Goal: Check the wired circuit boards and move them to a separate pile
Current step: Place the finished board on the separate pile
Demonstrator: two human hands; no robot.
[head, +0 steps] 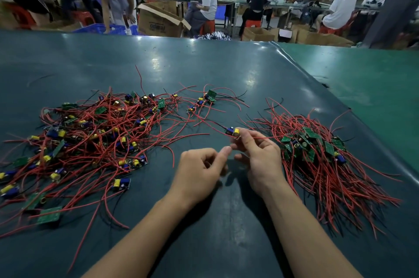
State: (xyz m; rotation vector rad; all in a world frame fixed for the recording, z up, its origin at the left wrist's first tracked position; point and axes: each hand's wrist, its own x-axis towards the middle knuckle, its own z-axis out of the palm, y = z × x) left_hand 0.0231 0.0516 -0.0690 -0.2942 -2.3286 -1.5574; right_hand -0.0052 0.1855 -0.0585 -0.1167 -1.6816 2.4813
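Observation:
My right hand [258,153] pinches a small wired circuit board [232,131] with a yellow and a blue part, held up over the middle of the table; its red wires trail off to the left and right. My left hand [200,167] hovers just left of it, fingers curled, holding nothing that I can see. A big loose pile of wired boards [90,137] with tangled red wires lies on the left. A second pile of boards [317,148] lies on the right, its wires combed toward me.
The dark green table mat [204,69] runs far back; a lighter green sheet [374,78] overlaps on the right. A few stray boards [208,97] lie at the back centre. Beyond the table are seated people, cardboard boxes and blue crates.

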